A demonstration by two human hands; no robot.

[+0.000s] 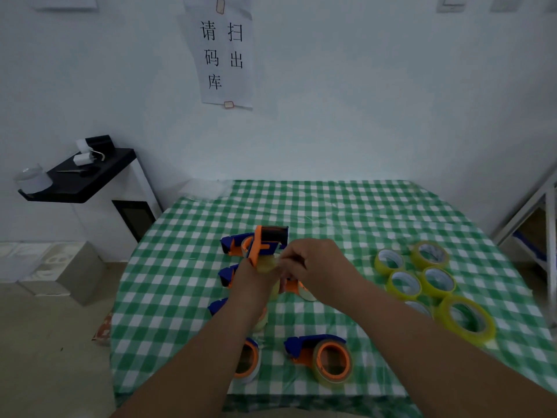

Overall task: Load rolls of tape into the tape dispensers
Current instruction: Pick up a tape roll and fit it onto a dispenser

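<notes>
Head view, read from the left of the frame: a black shelf [90, 176] stands against the wall at left, beyond the table edge. On the green checked tablecloth [331, 206], left of centre, a column of blue-and-orange loaded dispensers [232, 244] runs from mid-frame toward the lower edge, partly hidden by the forearms. At centre, the left hand [251, 282] is raised above this column and grips the held dispenser [266, 242], which stands tilted with its dark blade end uppermost. Just beside it, the right hand [313, 263] has its fingers curled at the yellowish roll [266, 265] seated in that dispenser; they appear to pinch the tape's free end, though the end itself is too small to confirm. Lower centre-right, another dispenser [319, 356] lies on its side with a roll already on its orange hub. At right, a cluster of yellow-green spare rolls [422, 282] lies flat on the cloth, well apart from the hands. The step in hand is judged to be threading the tape toward the blade. To do it well, hold the dispenser body steady with the left hand, draw the free end straight so it does not fold onto itself, keep the adhesive face off the fingers, and keep fingertips clear of the cutter's teeth.
</notes>
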